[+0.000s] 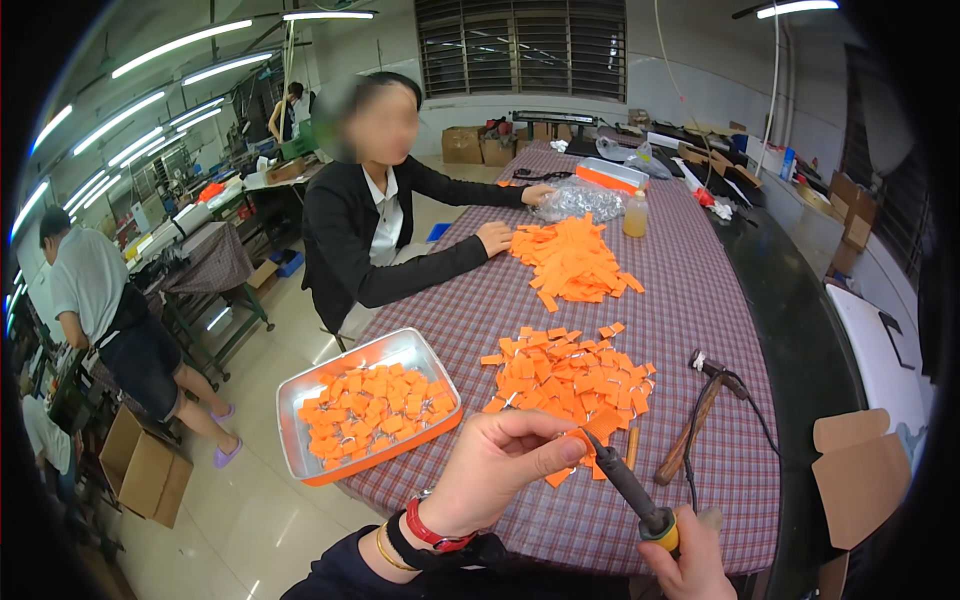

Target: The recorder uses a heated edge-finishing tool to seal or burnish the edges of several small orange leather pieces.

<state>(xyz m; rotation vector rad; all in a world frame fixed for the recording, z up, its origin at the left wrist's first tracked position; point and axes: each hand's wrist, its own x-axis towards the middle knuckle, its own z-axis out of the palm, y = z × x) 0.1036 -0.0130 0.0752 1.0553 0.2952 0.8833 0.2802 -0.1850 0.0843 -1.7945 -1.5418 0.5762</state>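
My left hand (497, 468) pinches a small orange fabric tab (602, 423) between thumb and fingers. My right hand (697, 562) grips a soldering iron (630, 490) with a dark shaft and a yellow-black handle. Its tip meets or nearly meets the tab by my left fingertips; exact contact is hard to make out. Just beyond my hands lies a near pile of orange tabs (570, 375), some showing metal bits. To the left, a metal tray with an orange outer side (372, 468) holds many similar tabs. A larger pile of plain orange pieces (575, 262) sits farther back.
A checked cloth covers the table (690, 300). Across it sits a co-worker in a dark jacket (400, 240), hands by the far pile and a clear plastic bag (582, 203). A yellowish bottle (636, 214) stands nearby. Right lies a wooden stick (690, 432) beside a black cord.
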